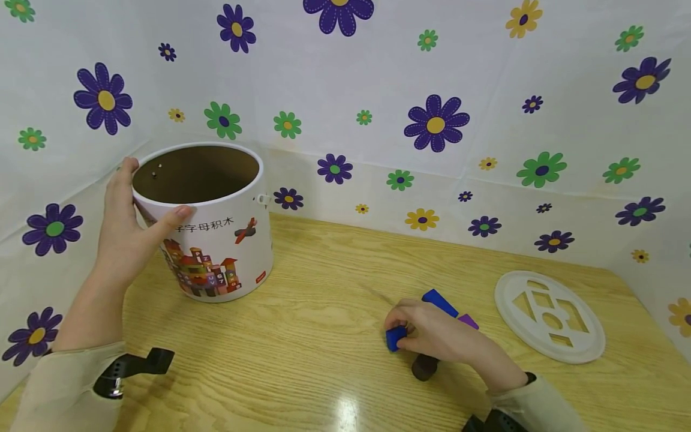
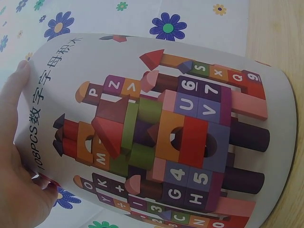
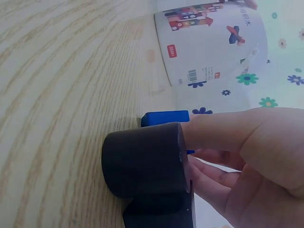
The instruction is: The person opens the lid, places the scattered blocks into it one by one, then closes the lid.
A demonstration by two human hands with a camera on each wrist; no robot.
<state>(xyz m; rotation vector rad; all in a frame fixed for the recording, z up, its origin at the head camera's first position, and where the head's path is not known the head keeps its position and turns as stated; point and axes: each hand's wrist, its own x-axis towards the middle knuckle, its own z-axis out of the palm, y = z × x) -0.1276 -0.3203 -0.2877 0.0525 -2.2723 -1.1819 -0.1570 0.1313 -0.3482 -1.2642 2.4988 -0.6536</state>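
Observation:
At the left of the head view stands a white bucket point(image 1: 237, 240) printed with a picture of a block castle. My left hand point(image 1: 121, 222) grips its upper left side, thumb on the front just under the rim. The left wrist view shows the bucket's printed wall point(image 2: 156, 142) up close, with part of the hand point(image 2: 23, 190) at its top end. My right hand point(image 1: 432, 330) pinches a small blue block point(image 1: 395, 338) low over the table. Close beside that hand is a dark cylindrical block point(image 1: 424, 367), large in front of the blue block point(image 3: 166, 118) in the right wrist view.
Beyond the right hand lie another blue block point(image 1: 439, 302) and a purple block point(image 1: 468, 321), partly hidden by it. A round white lid point(image 1: 510, 300) with shaped cut-outs lies farther right on the wooden table point(image 1: 302, 372). A flower-print cloth point(image 1: 378, 78) rises behind.

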